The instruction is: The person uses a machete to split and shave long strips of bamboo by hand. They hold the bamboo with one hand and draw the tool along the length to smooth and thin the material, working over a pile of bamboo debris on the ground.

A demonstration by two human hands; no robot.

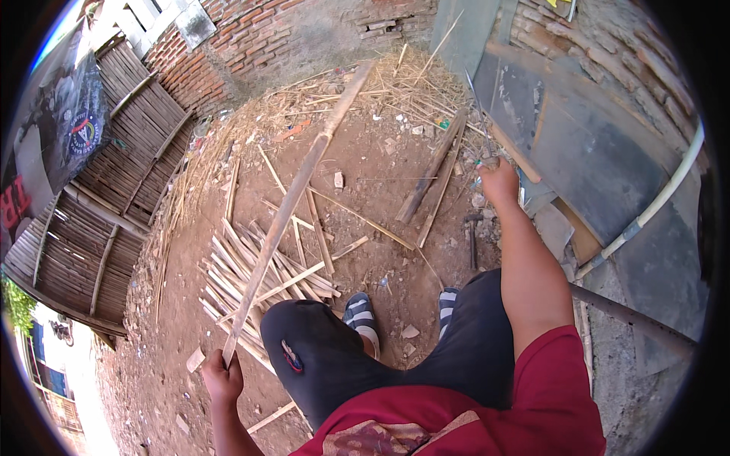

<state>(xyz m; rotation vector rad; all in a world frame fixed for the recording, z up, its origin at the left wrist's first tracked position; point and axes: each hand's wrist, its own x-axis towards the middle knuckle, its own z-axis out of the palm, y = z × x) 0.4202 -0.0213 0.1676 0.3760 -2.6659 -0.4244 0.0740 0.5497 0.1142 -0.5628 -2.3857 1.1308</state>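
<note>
My left hand (221, 380), at the lower left, is closed round the near end of a long split bamboo length (293, 201). The bamboo slants up and away to the right, with a node partway along, and its far end is over the straw by the wall. Out to the right, my right hand (500, 182) grips a machete (477, 102) by its handle. Its thin blade points up and away, apart from the bamboo. Below the bamboo's near half lies a pile of pale split bamboo strips (243, 262), beside my left knee.
A hammer (472, 239) and dark wooden pieces (433, 175) lie on the dirt ahead of my feet. Straw (411, 83) is strewn below the brick wall (304, 38). Dark panels (593, 144) and a pale pipe (669, 190) stand right; a bamboo-slat panel (141, 121) leans left.
</note>
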